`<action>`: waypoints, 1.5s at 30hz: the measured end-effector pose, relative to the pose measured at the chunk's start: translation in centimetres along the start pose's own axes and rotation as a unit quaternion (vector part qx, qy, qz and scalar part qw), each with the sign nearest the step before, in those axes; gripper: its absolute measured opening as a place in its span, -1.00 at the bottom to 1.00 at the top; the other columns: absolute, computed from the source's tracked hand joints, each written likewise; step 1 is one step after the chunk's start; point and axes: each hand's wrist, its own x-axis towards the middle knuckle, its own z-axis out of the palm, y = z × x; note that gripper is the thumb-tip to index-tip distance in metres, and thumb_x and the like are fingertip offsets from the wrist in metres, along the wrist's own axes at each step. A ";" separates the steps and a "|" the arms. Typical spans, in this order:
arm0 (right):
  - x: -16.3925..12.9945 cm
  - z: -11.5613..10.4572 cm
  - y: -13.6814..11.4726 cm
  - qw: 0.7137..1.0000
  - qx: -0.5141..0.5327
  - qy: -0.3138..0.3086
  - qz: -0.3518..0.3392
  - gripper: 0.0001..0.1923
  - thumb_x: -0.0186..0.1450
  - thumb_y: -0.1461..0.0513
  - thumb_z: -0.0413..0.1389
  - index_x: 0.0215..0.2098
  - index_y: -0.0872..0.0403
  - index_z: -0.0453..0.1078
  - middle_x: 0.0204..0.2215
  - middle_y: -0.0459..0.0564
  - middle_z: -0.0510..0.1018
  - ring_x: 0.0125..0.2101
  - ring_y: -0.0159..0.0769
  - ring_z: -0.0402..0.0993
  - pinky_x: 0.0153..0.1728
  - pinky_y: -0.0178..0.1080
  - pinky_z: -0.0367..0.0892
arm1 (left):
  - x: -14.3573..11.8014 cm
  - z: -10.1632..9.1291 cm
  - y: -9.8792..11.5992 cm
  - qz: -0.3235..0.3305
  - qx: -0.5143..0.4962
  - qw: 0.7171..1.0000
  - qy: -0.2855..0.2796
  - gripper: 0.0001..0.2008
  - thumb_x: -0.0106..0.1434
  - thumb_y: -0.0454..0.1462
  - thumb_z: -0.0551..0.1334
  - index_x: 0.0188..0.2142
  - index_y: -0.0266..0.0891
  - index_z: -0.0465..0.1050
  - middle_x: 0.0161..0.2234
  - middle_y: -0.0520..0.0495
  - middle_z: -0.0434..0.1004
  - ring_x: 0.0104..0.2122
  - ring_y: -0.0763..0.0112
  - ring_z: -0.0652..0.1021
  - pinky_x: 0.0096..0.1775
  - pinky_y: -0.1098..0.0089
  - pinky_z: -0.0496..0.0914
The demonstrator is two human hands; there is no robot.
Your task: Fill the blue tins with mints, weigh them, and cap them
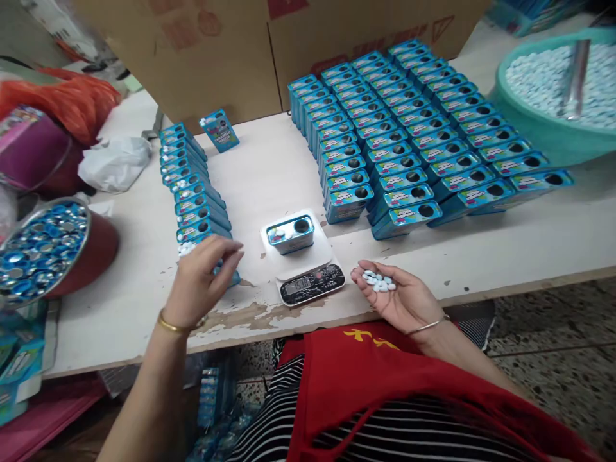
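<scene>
— What am I looking at from here, at the front edge of the pale, chipped wooden worktop [433,256]?

— I see a small white digital kitchen scale [308,269] sitting near that front edge, between the hands, with one open blue rectangular tin [290,233] on its platform, hole up. That placing looks deliberate to me: the tin sits where its weight can be read. My right hand [399,296] lies palm up at the front edge, fingers spread flat, cupping a small heap of pale blue oval candies [378,281] and closed on nothing. My left hand [202,277] hangs palm down with fingers loosely curled over the near end of a single-file row of blue tins [190,186] along the left side; I cannot tell whether it grips one.

— And the rest?

— A large block of matching blue tins [414,135] stands in tight ranks toward the back right corner, holes up, which I judge keeps them ready to hand. A teal plastic basin [553,135] of pale candies with a metal scoop [573,80] sits at the right edge, cut off by the frame. A red bucket of round blue caps [45,250] stands at the left edge.

— What escapes you?

— The scale's display is too small to read, the tin labels blur, and the brown cardboard box [231,58] hides the back of the worktop.
</scene>
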 end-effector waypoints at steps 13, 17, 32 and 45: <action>-0.3 0.7 4.3 0.990 -0.066 -0.057 0.107 -0.74 0.29 0.39 -0.05 -0.37 0.27 0.49 -0.46 0.14 0.61 -0.38 -0.28 0.61 -0.35 -0.38 0.53 | -20.4 5.6 -6.4 -0.392 0.157 0.896 0.140 -0.76 0.24 -0.14 0.08 -0.31 -0.26 0.37 -0.40 -0.09 0.33 -0.28 0.26 0.35 -0.17 0.25 0.27; -0.3 0.3 4.7 0.989 -0.059 -0.080 0.106 -0.80 0.28 0.38 0.01 -0.35 0.29 0.48 -0.45 0.16 0.61 -0.37 -0.27 0.61 -0.31 -0.36 0.53 | -19.2 5.5 -6.6 -0.409 0.186 0.877 0.170 -0.73 0.25 -0.09 0.07 -0.40 -0.24 0.34 -0.50 -0.03 0.26 -0.36 0.29 0.34 -0.25 0.32 0.24; -0.3 -0.3 5.5 0.988 -0.053 -0.107 0.095 -0.83 0.26 0.38 0.04 -0.36 0.29 0.47 -0.46 0.15 0.60 -0.40 -0.28 0.60 -0.31 -0.34 0.52 | -8.4 4.4 0.8 -0.305 -0.003 0.843 0.443 -0.49 0.34 -0.03 -0.05 -0.55 -0.27 0.41 -0.67 0.03 0.26 -0.60 0.48 0.32 -0.51 0.42 0.17; -0.8 -0.8 4.2 0.994 -0.021 -0.096 0.053 -0.81 0.26 0.36 0.03 -0.37 0.27 0.49 -0.46 0.12 0.61 -0.38 -0.27 0.60 -0.31 -0.35 0.51 | 9.5 6.5 6.5 -0.054 -0.253 0.948 0.187 -0.55 0.37 -0.04 -0.04 -0.38 -0.27 0.46 -0.57 0.02 0.36 -0.52 0.52 0.41 -0.40 0.43 0.30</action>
